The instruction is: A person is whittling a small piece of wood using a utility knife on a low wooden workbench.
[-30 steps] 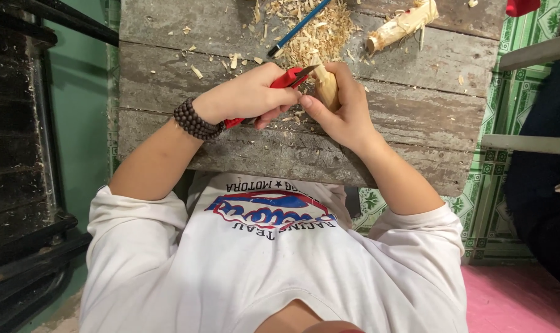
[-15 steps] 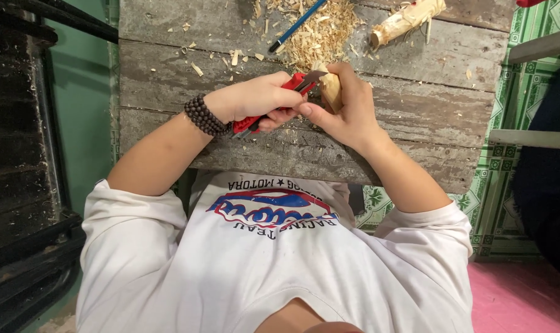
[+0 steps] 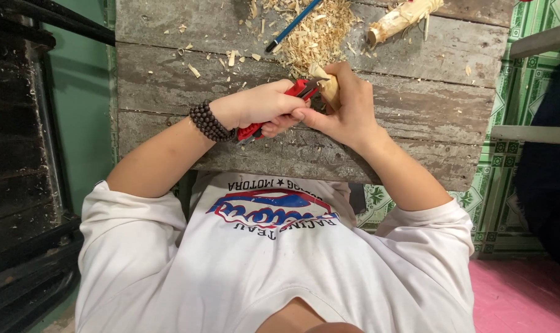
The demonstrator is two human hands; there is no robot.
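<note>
Head view shows you mid-whittle: your left hand (image 3: 261,108) grips the red knife (image 3: 273,111), your right hand (image 3: 348,108) closes its fingers around the wood piece (image 3: 330,89) above the surface (image 3: 415,117); next stroke likely needs the thumb clear.

L hand (image 3: 264,106) gripping red knife (image 3: 273,112), R hand (image 3: 348,108) holding wood piece (image 3: 329,89), shavings (image 3: 314,34) nearby

No packages, no signs, no screens in sight, only a printed logo (image 3: 272,209) on the white shirt's chest, an oval red-and-blue emblem ringed by dark lettering, low and centre in frame
</note>
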